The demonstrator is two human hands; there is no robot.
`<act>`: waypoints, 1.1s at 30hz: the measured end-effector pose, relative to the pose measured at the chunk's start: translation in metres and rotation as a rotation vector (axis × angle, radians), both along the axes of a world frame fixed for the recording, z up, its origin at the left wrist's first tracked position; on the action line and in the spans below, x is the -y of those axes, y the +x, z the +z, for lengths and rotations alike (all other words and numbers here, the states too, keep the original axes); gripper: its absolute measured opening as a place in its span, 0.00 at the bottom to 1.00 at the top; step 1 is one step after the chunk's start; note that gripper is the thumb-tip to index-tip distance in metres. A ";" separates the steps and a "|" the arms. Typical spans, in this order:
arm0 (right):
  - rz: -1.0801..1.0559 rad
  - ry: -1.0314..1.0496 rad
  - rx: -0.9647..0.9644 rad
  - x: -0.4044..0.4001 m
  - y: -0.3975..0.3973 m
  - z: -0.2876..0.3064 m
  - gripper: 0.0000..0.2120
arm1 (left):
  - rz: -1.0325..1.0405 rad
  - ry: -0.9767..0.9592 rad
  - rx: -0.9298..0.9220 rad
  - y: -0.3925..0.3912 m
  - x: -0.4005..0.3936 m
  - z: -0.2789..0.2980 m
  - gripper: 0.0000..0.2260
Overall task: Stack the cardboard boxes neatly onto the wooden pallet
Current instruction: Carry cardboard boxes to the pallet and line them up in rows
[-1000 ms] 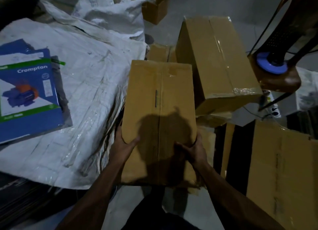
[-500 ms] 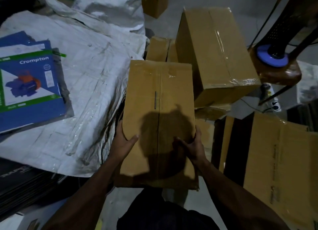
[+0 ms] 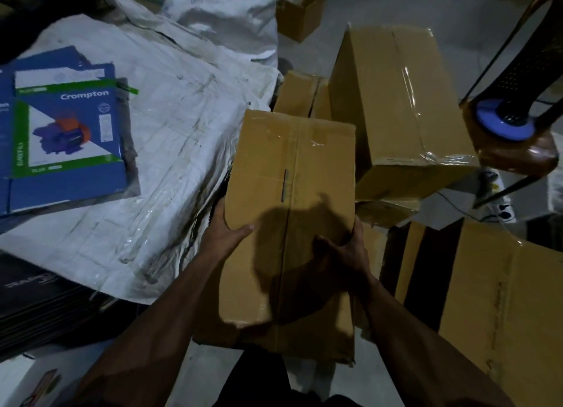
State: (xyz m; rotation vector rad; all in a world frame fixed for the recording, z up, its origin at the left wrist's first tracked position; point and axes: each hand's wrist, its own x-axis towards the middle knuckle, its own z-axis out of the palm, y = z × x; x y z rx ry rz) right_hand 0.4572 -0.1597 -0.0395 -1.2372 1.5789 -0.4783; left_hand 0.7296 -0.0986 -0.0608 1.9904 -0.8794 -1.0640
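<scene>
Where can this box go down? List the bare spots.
Bare white sheeting lies between the blue Crompton carton and the held box, gripped by the left hand and right hand. Grey floor shows beyond the tall taped box. Right of the held box is crowded: stacked boxes, flattened cardboard.

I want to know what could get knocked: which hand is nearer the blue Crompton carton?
Left. The left hand grips the held cardboard box's left edge, the side facing the Crompton carton. The right hand grips the opposite edge, farther away.
</scene>
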 end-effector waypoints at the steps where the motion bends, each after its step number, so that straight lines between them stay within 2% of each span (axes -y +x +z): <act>1: 0.012 -0.008 -0.007 -0.005 -0.004 0.002 0.48 | 0.005 -0.007 -0.005 -0.003 -0.008 0.004 0.42; 6: 0.074 0.009 -0.003 -0.039 -0.028 0.020 0.51 | 0.068 -0.037 0.025 -0.033 -0.052 0.022 0.39; 11: 0.219 0.001 -0.054 -0.063 -0.070 0.029 0.47 | 0.183 -0.082 0.056 -0.080 -0.111 0.037 0.40; 16: 0.393 -0.005 -0.086 -0.085 -0.115 0.037 0.50 | 0.430 -0.052 0.128 -0.154 -0.188 0.042 0.43; 22: 0.640 -0.081 -0.136 -0.126 -0.149 0.067 0.50 | 0.685 -0.095 0.087 -0.244 -0.284 0.069 0.44; 29: 0.959 -0.137 -0.066 -0.192 -0.151 0.082 0.50 | 0.966 -0.123 0.155 -0.321 -0.384 0.094 0.44; 33: 1.107 -0.158 -0.041 -0.235 -0.148 0.086 0.50 | 1.123 -0.066 0.173 -0.356 -0.444 0.096 0.45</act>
